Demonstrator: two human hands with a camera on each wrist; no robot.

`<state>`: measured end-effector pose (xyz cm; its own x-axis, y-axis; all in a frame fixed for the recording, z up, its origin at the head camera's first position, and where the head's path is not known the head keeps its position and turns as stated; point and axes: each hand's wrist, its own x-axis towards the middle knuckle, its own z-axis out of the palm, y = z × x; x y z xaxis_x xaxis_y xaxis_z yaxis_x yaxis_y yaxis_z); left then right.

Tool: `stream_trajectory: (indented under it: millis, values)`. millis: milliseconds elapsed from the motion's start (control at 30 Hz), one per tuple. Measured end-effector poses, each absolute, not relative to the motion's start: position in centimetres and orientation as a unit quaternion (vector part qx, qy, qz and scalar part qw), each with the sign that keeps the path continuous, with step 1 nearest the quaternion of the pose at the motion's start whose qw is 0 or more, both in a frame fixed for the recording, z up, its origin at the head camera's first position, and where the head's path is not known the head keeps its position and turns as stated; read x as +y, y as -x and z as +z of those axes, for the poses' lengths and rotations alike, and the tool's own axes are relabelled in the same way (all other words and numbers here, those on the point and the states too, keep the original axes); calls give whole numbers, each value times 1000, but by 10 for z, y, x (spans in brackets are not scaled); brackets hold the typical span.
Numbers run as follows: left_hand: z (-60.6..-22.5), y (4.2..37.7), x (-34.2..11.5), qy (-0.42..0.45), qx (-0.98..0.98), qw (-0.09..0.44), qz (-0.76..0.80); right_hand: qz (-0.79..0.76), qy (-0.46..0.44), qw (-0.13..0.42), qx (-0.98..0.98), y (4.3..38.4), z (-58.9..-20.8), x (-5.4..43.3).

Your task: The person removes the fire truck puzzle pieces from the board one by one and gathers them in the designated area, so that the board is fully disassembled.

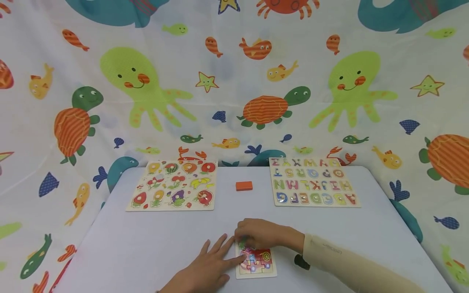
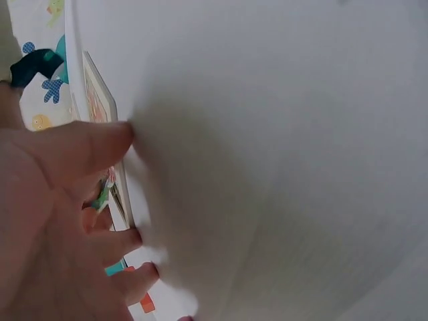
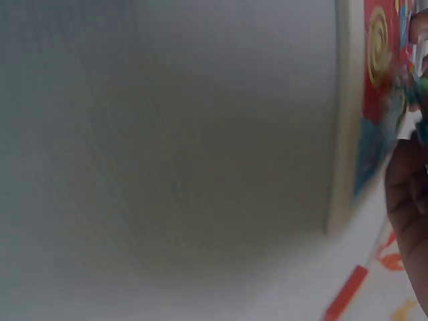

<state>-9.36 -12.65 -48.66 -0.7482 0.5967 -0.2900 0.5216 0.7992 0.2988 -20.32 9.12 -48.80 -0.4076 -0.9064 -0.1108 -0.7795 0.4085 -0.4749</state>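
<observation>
A small jigsaw puzzle (image 1: 256, 266) in a pale wooden frame lies flat near the front of the table, with red, yellow and blue pieces in it. My left hand (image 1: 207, 266) rests at its left side with fingers spread, a fingertip on the pieces. Over the puzzle's far end, my right hand (image 1: 261, 233) has curled fingers and pinches a green-and-teal puzzle piece (image 3: 422, 127), which is blurred and partly hidden. In the left wrist view the puzzle frame (image 2: 100, 87) shows edge-on behind my left thumb.
A fruit puzzle board (image 1: 170, 185) lies at the back left and an alphabet board (image 1: 313, 183) at the back right. Between them sits an orange block (image 1: 244, 186). A sea-animal cloth (image 1: 234, 93) hangs behind the white table (image 1: 146, 244).
</observation>
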Motion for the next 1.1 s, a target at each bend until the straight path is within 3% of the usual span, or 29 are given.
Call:
stream_trajectory:
  millis: [133, 300, 667, 1100]
  values:
    - [-487, 94, -125, -296, 930, 194, 98, -332, 432, 212, 811, 206, -489, 109]
    - [-488, 95, -126, -286, 932, 201, 97, -348, 375, 192, 837, 223, -474, 151]
    - [-492, 95, -126, -286, 930, 202, 113, -260, 370, 204, 868, 238, -485, 182]
    - [-490, 94, -127, -284, 927, 212, 122, -176, 417, 122, 883, 220, -484, 162]
